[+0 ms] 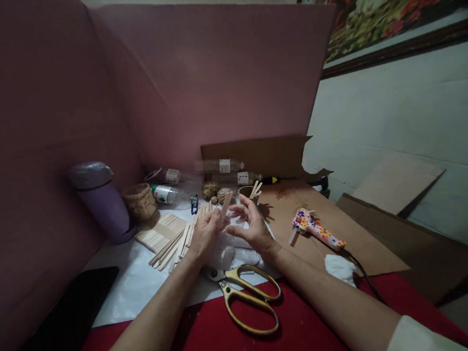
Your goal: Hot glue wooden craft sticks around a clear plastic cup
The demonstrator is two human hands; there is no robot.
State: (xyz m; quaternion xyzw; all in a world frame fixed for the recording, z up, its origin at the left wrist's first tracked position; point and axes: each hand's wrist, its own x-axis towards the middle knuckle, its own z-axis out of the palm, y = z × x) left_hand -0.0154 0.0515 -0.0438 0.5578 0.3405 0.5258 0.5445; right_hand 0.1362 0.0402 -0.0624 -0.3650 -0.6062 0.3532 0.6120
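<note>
Lying between your forearms [158, 315] were gold-handled scissors [227, 292]. Past them, your left hand [205, 232] pinched a tilted wooden stick [226, 206] in its fingertips; your right hand [254, 230] stood just beside it, fingers parted and curved. Beyond lay twine balls [225, 195], then plastic bottles [225, 166].

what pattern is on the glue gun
The glue gun has a multicoloured floral pattern, seen best in the head view.

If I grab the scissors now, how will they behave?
The scissors would probably feel rigid, given their thick handles. Those could swing about the pivot, since they stand apart. Lying flat, the pair seems unlikely to roll.
</note>
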